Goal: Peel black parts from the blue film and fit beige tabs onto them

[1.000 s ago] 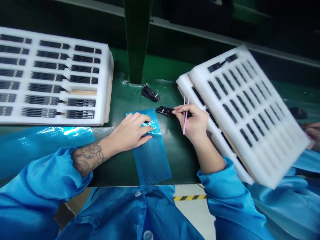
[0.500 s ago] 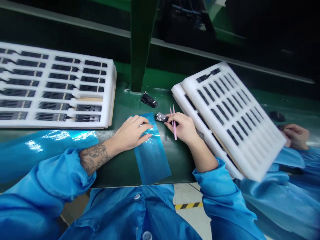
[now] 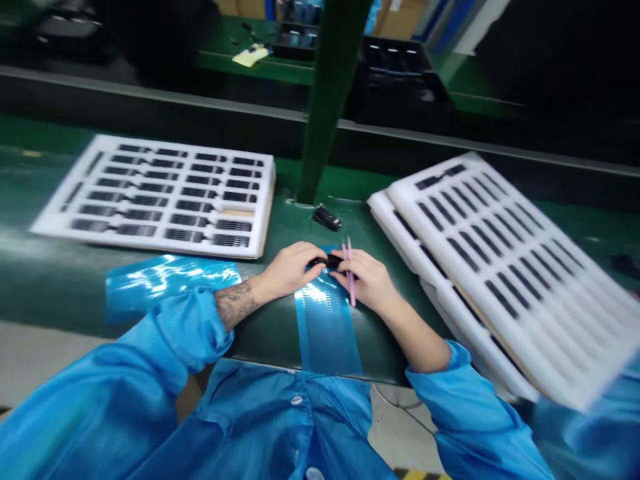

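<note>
Head view: the left hand and right hand grip a small black plastic component between them, over a perforated blue film strip; the right hand also clasps slim pink tweezers. A second black component lies at 12 o'clock, a flat white foam tray at 10 o'clock, a tilted white foam tray stack at 3 o'clock
</note>
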Demonstrator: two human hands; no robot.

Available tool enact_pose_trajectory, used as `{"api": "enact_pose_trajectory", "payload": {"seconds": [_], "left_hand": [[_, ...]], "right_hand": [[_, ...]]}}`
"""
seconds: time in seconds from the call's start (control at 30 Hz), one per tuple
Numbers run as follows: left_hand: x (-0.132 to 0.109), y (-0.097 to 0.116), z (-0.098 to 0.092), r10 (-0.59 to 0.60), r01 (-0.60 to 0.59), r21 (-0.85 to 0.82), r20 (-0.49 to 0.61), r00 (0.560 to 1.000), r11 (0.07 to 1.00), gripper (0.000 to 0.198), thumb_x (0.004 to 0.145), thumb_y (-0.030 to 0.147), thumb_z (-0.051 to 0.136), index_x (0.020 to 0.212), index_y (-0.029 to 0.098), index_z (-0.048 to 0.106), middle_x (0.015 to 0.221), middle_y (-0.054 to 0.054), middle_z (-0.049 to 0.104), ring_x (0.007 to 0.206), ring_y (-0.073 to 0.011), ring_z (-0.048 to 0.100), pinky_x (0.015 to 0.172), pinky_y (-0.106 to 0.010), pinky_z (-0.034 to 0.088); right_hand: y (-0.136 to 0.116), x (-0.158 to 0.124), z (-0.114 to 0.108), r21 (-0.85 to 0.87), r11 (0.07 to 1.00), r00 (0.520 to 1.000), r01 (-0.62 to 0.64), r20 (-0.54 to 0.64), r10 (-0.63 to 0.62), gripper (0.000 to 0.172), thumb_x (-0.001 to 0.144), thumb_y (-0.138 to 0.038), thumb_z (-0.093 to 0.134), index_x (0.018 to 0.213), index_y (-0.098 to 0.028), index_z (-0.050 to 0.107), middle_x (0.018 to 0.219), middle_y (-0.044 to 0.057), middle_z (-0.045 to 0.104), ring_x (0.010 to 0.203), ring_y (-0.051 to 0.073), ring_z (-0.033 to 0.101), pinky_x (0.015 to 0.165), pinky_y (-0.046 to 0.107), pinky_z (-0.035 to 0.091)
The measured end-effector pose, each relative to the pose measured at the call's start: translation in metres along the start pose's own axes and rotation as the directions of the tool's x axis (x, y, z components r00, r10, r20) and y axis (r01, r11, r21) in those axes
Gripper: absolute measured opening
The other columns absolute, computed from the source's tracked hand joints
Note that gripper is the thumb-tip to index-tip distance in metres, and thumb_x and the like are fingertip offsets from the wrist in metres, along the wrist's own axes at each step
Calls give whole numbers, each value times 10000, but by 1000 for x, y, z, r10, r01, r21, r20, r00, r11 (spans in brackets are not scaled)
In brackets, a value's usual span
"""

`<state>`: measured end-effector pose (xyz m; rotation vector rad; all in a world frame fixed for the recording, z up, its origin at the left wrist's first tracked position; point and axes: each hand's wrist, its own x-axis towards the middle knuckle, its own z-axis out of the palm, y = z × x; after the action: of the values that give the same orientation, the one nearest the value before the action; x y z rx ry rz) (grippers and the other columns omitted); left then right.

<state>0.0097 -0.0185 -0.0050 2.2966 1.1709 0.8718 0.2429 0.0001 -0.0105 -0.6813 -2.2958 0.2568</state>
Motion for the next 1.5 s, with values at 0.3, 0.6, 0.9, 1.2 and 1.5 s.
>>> {"api": "enact_pose_trajectory", "payload": {"seconds": [0.3, 0.6, 0.9, 1.2, 1.5], "left_hand": [[-2, -3, 4, 31, -49, 183, 103, 994, 982, 230, 1023, 274, 503, 1158, 176, 662, 1164, -91, 705, 1073, -229, 623, 974, -396, 512], [-21, 13, -73, 2, 21, 291, -79, 997, 956, 248, 1020, 249, 527, 1228, 179, 640, 1194, -96, 708, 1101, -204, 656, 1001, -376, 546], [-33, -59, -190, -303, 282, 570, -61, 951, 771, 330, 919, 163, 623, 1241, 168, 695, 1231, -115, 728, 1139, -262, 689, 1052, -461, 547], [-20, -65, -195, -256, 165, 534, 101, 962, 829, 335, 904, 174, 616, 1218, 213, 725, 1183, -81, 734, 1090, -226, 690, 1049, -426, 552], [-10, -66, -181, -294, 227, 572, 27, 955, 788, 252, 987, 267, 529, 1013, 193, 769, 998, -70, 743, 933, -194, 695, 932, -347, 567]], "right_hand": [[3, 2, 2, 72, 992, 994, -103, -24, 105, 65, 895, -199, 694, 856, -225, 649, 965, 102, 786, 914, 243, 772, 807, 417, 651], [15, -9, -13, 195, 940, 950, -280, -86, 301, 181, 845, -283, 774, 955, -240, 636, 1147, 126, 764, 1036, 292, 760, 959, 493, 609], [24, -16, -6, 200, 950, 970, -240, 20, 241, 137, 873, -287, 741, 976, -242, 662, 1084, 89, 779, 985, 280, 776, 916, 474, 642], [26, -16, -7, 210, 948, 971, -239, 31, 238, 99, 882, -290, 728, 953, -243, 678, 1049, 78, 784, 945, 272, 782, 899, 457, 651], [25, -16, -9, 224, 943, 969, -246, 35, 244, 96, 878, -287, 731, 951, -248, 683, 1035, 61, 786, 932, 261, 782, 883, 437, 651]]}}
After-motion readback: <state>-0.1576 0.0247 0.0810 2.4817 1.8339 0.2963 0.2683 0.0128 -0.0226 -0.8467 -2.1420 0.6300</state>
